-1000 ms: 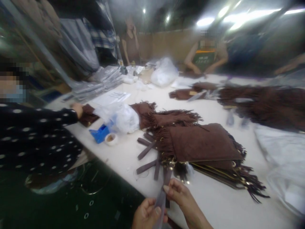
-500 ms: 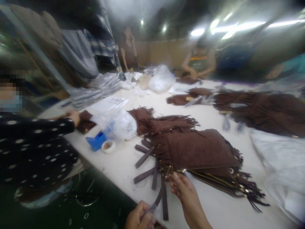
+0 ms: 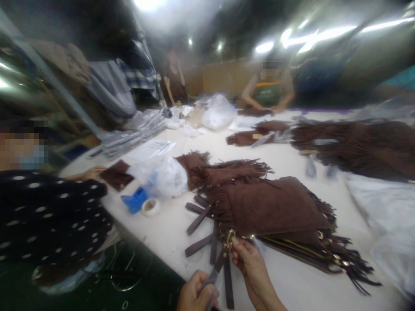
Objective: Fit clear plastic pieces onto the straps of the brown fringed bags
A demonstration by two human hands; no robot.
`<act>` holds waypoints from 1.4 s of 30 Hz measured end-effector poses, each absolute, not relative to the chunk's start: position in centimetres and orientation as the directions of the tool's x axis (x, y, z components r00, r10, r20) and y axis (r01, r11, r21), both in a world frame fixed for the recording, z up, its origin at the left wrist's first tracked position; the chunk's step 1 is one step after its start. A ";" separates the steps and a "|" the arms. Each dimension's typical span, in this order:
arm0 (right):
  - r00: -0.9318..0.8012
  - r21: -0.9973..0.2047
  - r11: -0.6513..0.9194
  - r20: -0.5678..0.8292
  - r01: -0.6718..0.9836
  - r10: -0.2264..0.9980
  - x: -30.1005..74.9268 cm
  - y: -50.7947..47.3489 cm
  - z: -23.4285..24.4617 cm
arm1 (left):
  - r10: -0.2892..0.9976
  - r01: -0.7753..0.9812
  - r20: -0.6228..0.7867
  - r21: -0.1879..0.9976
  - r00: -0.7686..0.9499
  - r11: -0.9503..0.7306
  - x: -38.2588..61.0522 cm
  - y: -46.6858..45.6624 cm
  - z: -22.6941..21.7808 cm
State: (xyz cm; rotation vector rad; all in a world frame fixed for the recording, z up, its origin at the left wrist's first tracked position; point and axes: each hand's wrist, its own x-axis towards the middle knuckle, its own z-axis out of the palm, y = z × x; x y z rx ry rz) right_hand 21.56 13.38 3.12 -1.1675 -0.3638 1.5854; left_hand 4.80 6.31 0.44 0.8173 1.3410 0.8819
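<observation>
A stack of brown suede fringed bags (image 3: 275,207) lies on the white table (image 3: 292,276) in front of me. Several dark leather straps (image 3: 197,220) fan out from the stack's near left corner. My left hand (image 3: 196,293) at the bottom edge is closed in a pinch on the lower end of one strap (image 3: 216,268). My right hand (image 3: 249,268) reaches to the gold metal clasp (image 3: 228,236) at the stack's corner, its fingers curled against the hardware there.
A person in a dark dotted top (image 3: 48,216) sits at the left by a brown piece (image 3: 116,175). A white plastic bag (image 3: 162,175), a blue object (image 3: 134,201) and a tape roll (image 3: 151,206) lie near. More fringed bags (image 3: 356,147) lie far right. Other people stand at the table's far end.
My right hand has moved up from the strap's end to the clasp at the stack's corner. My left hand has stayed low, pinching the strap. The dotted-sleeved arm drew back.
</observation>
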 end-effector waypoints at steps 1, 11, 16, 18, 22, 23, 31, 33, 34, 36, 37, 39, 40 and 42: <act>0.070 -0.743 -0.371 -0.487 -0.557 0.871 21.5 13.4 3.2 | 0.899 -0.076 -0.437 0.897 0.011 0.436 5.4 6.8 0.7; 0.060 -0.806 -0.343 -0.421 -0.482 0.905 22.5 14.0 2.7 | 0.964 -0.064 -0.265 0.962 0.006 0.265 9.7 11.8 3.8; 0.023 -0.810 -0.325 -0.384 -0.488 0.923 23.1 14.1 2.6 | 0.960 -0.066 -0.276 0.958 0.044 0.278 10.4 12.7 3.7; 0.011 -0.797 -0.326 -0.384 -0.509 0.923 23.2 14.2 2.4 | 0.960 -0.099 -0.276 0.955 0.054 0.280 10.7 13.0 3.6; 0.028 -0.767 -0.334 -0.416 -0.548 0.909 23.1 14.1 1.7 | 0.954 -0.142 -0.296 0.943 0.055 0.301 11.0 13.6 3.4; 0.038 -0.755 -0.333 -0.428 -0.565 0.903 23.0 14.0 1.5 | 0.951 -0.133 -0.301 0.942 0.063 0.307 11.0 13.6 3.4; 0.033 -0.586 -0.282 -0.468 -0.760 0.883 21.6 13.2 1.4 | 0.958 0.074 -0.274 0.961 0.081 0.268 9.9 13.8 3.6; 0.034 -0.567 -0.288 -0.488 -0.772 0.872 21.6 13.3 1.4 | 0.956 0.136 -0.279 0.955 0.092 0.265 9.5 14.1 3.7; 0.033 -0.558 -0.289 -0.496 -0.778 0.868 21.7 13.3 1.4 | 0.953 0.160 -0.285 0.950 0.102 0.267 9.4 14.3 3.8; 0.016 -0.545 -0.292 -0.489 -0.786 0.872 21.7 13.3 1.3 | 0.947 0.187 -0.297 0.944 0.122 0.271 9.3 14.7 4.3; 0.005 -0.547 -0.292 -0.477 -0.785 0.879 21.7 13.4 1.3 | 0.945 0.185 -0.300 0.944 0.132 0.274 9.3 14.8 4.5; -0.007 -0.569 -0.291 -0.447 -0.769 0.894 21.6 13.5 1.3 | 0.941 0.161 -0.304 0.946 0.145 0.281 9.4 14.9 5.0; -0.001 -0.587 -0.287 -0.438 -0.757 0.899 21.6 13.6 1.3 | 0.941 0.147 -0.305 0.947 0.146 0.285 9.5 14.9 5.2; 0.020 -0.620 -0.276 -0.426 -0.734 0.904 21.6 13.7 1.2 | 0.942 0.130 -0.307 0.948 0.135 0.290 9.8 14.9 5.3</act>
